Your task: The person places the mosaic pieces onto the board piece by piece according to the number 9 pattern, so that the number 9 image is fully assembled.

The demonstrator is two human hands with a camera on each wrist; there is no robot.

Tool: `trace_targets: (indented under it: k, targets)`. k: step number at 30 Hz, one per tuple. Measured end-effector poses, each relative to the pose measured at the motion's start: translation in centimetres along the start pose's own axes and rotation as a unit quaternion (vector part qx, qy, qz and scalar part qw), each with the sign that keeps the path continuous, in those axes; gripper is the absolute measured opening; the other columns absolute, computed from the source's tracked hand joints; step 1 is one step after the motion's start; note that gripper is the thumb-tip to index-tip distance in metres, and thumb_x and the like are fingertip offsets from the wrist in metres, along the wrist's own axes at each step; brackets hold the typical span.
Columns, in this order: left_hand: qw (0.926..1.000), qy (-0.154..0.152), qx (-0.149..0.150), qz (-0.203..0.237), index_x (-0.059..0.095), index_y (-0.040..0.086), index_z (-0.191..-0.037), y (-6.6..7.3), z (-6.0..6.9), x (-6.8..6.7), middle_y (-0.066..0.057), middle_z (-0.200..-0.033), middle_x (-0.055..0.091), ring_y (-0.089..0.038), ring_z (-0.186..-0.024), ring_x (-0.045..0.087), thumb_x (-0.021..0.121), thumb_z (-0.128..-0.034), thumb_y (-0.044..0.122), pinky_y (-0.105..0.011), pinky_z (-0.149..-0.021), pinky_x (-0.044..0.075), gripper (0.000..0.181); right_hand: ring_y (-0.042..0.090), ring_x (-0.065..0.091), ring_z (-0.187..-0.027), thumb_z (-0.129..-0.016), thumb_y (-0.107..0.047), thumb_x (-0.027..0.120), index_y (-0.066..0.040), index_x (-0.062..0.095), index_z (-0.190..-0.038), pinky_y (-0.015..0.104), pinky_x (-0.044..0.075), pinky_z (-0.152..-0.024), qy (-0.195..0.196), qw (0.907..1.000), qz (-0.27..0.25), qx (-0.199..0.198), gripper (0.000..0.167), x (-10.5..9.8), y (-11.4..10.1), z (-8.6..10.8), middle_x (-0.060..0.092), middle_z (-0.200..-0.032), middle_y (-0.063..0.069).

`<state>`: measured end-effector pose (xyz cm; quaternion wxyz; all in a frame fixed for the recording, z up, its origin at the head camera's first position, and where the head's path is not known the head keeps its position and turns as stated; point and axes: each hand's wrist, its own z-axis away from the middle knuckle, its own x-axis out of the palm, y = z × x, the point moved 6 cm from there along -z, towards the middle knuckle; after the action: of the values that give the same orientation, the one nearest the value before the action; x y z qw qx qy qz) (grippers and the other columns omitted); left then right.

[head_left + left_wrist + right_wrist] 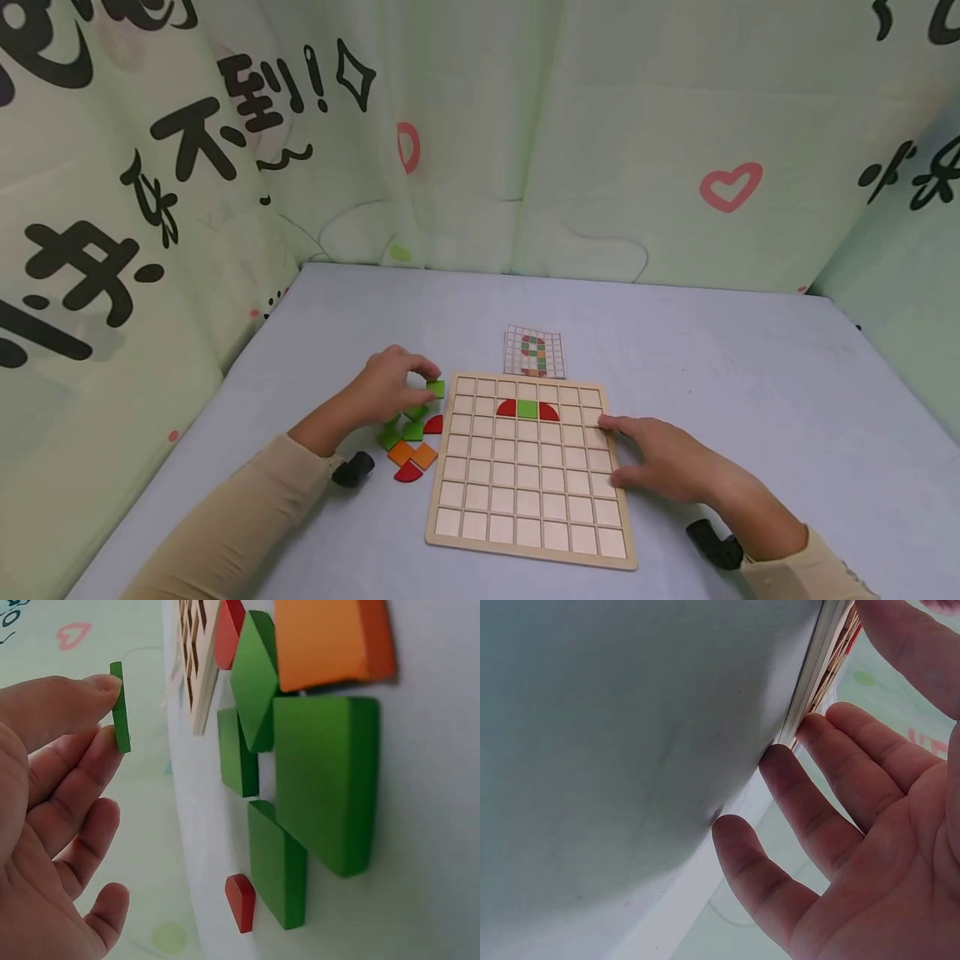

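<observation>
one grn tile [437, 389] in l grip [386, 387], pt hidden, card print [535, 354] blurry

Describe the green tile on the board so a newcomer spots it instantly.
On the pale table, find the wooden grid board. Look along its second row from the far edge. The green tile is the square between two curved red pieces, the board's only green piece.

The tile [121, 720] in my left fingers [88, 772] looks like painted wood, smooth and matt, and the loose tiles [311, 757] wear the same even coat. My board [528, 479] looks like plain wood, smooth and unglossed. The card [534, 351] looks like paper. The worktop [720, 375] is dull and smooth, the curtain [622, 125] creased cloth, my sleeve [240, 508] matt cloth.
</observation>
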<state>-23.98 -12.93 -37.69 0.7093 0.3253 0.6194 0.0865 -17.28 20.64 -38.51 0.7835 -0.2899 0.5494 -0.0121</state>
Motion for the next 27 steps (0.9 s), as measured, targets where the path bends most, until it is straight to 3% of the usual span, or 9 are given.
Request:
trace_targets:
  k: [8,15,27]
  targets:
    - [0.9999,0.005,0.011,-0.009,0.074,0.012,-0.113,1.2,0.0,0.1,0.003,-0.106,0.068,-0.024,-0.116,0.048,0.078,-0.089,0.021,-0.046,-0.095,0.045,0.026,0.045,0.045,-0.132,-0.083,-0.027,0.081,0.0,0.049,-0.145,0.059,0.037,-0.104,-0.003,1.0,0.002,0.007,0.074,0.1,0.0,0.0,0.052,-0.142,0.024]
    - [0.9991,-0.002,0.041,-0.013,0.074,0.01,-0.112,2.8,0.0,0.3,0.003,-0.104,0.069,-0.024,-0.115,0.048,0.078,-0.0886,0.02,-0.049,-0.099,0.038,0.025,0.045,0.045,-0.132,-0.083,-0.027,0.081,0.001,0.049,-0.144,0.059,0.037,-0.104,-0.001,1.0,0.003,0.003,0.074,0.0,-0.2,-0.1,0.052,-0.142,0.024]
    - [0.9977,-0.009,0.065,-0.016,0.075,0.012,-0.111,4.8,-0.4,1.3,0.005,-0.102,0.07,-0.022,-0.114,0.049,0.078,-0.0887,0.022,-0.046,-0.098,0.039,0.024,0.045,0.046,-0.131,-0.084,-0.028,0.081,0.0,0.049,-0.145,0.059,0.038,-0.103,-0.004,1.0,0.004,0.007,0.074,0.1,0.0,0.0,0.052,-0.142,0.024]
